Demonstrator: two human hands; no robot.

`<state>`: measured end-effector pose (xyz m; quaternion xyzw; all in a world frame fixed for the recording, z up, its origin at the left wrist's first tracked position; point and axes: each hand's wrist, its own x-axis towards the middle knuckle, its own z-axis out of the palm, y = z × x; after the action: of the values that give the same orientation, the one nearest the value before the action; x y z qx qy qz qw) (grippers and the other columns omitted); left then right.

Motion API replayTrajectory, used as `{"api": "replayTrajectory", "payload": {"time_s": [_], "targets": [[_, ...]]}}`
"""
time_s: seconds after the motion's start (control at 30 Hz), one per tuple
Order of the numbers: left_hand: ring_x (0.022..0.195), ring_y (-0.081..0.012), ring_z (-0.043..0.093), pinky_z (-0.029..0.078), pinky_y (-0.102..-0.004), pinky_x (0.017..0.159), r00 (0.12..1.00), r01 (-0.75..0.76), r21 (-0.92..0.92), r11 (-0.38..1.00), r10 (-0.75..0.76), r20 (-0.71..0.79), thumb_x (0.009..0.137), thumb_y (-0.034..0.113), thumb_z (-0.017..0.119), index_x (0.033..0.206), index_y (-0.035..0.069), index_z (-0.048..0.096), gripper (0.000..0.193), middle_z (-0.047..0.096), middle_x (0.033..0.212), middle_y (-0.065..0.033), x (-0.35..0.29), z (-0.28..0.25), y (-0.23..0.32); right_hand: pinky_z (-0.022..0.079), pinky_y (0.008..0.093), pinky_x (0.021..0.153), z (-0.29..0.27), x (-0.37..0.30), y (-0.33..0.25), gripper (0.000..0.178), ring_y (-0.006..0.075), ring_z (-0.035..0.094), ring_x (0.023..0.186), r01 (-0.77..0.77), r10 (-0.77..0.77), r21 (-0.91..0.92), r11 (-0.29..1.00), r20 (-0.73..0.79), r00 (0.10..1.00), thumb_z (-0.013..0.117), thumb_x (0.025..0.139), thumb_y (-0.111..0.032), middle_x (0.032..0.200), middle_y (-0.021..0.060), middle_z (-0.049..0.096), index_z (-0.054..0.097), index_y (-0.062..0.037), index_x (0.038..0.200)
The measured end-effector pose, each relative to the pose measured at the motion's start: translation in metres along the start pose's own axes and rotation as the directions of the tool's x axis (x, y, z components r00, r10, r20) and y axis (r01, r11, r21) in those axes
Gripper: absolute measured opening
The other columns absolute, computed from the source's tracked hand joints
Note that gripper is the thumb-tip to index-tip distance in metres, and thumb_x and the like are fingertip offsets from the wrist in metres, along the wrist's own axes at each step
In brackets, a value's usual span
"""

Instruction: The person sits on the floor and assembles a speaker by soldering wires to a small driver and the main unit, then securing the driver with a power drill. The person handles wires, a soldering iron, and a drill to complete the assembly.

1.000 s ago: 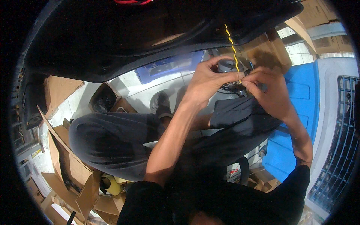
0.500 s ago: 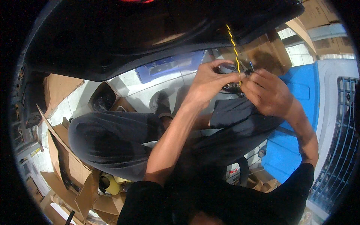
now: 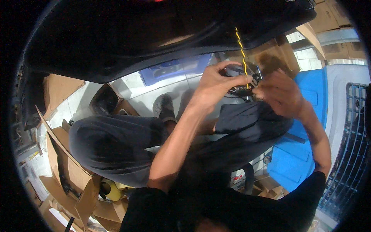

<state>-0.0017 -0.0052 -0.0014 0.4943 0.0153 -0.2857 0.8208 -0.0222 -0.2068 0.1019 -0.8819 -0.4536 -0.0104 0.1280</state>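
My left hand (image 3: 218,83) is closed round a round black part that looks like a speaker (image 3: 234,70), thumb across its near side and fingers behind it. A twisted yellow-and-black wire (image 3: 242,52) hangs from the dark panel above and runs down to the metal terminals on the part, beside my left thumb. My right hand (image 3: 280,92) is just right of the part, its fingers curled and pinched together and partly smeared by motion; whatever they hold is hidden. A thin blue-tipped piece (image 3: 259,71) stands up between the part and my right hand.
A large dark panel (image 3: 127,50) overhangs the top. Below it a blue-purple crate (image 3: 174,69) sits on white tiles. At right are a blue plastic surface (image 3: 295,158) and a grey grille (image 3: 346,154). Open cardboard boxes (image 3: 73,170) and a yellow roll (image 3: 111,190) lie at left.
My right hand has drawn slightly right and down from the round part, uncovering more of its metal terminals. My left hand keeps its hold.
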Motion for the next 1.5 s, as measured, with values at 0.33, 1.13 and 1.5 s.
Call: {"api": "replayTrajectory", "payload": {"time_s": [0.33,1.13,1.5], "targets": [[0.075,-0.0112,0.062,0.048,-0.0244,0.068,0.999,-0.034,0.007,0.999,0.034,-0.012,0.072,0.018,0.086,0.115,0.001,0.068,0.049,0.066,0.083,-0.0065,-0.002,0.001,0.002,0.043,0.0263,0.062,0.018,0.006,-0.005,0.015,0.0098,0.056,0.068,-0.662,0.659,0.584,0.47,0.267,0.703,0.07,0.09,-0.013,0.078,0.0085,0.068,0.072,0.0015,0.092],[0.087,-0.0201,0.069,0.061,-0.0328,0.072,0.981,0.143,-0.115,0.983,-0.125,0.146,0.08,0.027,0.082,0.122,-0.004,0.061,0.056,0.068,0.104,-0.0141,-0.004,-0.003,0.006,0.053,0.0355,0.07,0.013,-0.003,0.017,0.016,0.0232,0.063,0.077,0.24,-0.307,-0.4,0.885,-0.113,0.945,0.067,0.074,-0.004,0.091,0.0092,0.066,0.067,-0.0025,0.09],[0.084,-0.0127,0.065,0.051,-0.0251,0.075,1.0,-0.012,0.073,0.997,0.01,0.025,0.076,0.026,0.086,0.126,-0.001,0.061,0.062,0.067,0.097,-0.0107,-0.004,-0.004,0.002,0.047,0.034,0.059,0.025,0.009,-0.029,0.015,0.024,0.062,0.066,-0.527,0.596,0.38,0.761,-0.088,0.798,0.077,0.081,-0.013,0.078,0.0136,0.066,0.07,-0.0013,0.085]]}}
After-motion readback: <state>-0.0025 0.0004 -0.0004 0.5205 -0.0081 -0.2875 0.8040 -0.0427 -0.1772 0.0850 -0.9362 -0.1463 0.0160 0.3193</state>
